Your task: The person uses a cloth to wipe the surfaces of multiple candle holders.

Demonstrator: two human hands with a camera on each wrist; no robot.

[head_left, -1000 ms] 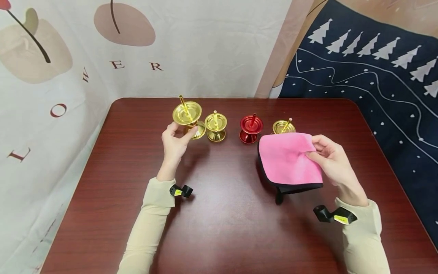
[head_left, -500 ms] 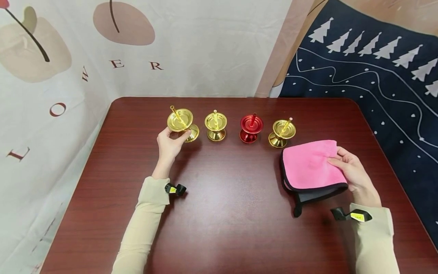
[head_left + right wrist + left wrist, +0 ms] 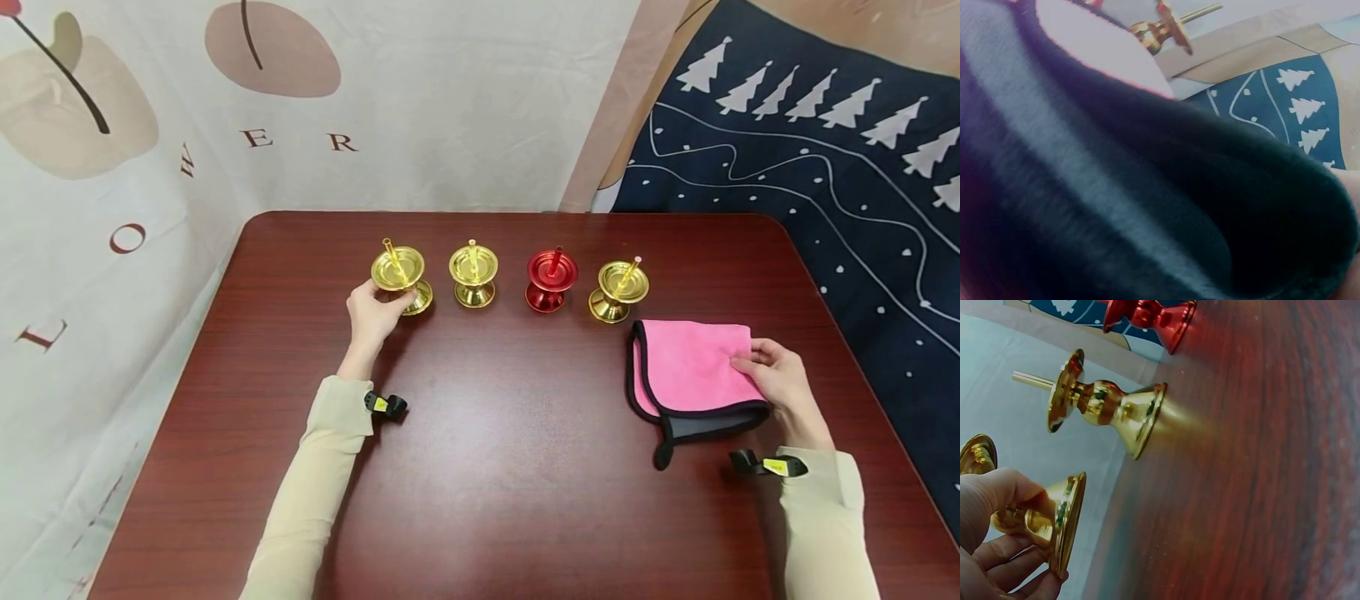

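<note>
My left hand holds a gold candle holder by its stem and base at the left end of a row. In the left wrist view, thumb and fingers wrap the holder's flared base, which looks slightly raised off the table. To its right stand a second gold candle holder, a red candle holder and a further gold one. My right hand pinches the right edge of a folded pink cloth with black trim. The cloth's dark underside fills most of the right wrist view.
All of this is on or above a dark red-brown wooden table. Behind it hang a pale printed curtain and a navy cloth with white trees. The cloth's black loop dangles toward the front.
The left hand has moved the gold candle holder left, away from its neighbour, lowering and straightening it. The right hand has drawn the cloth right and toward the front, uncovering the rightmost holder.
</note>
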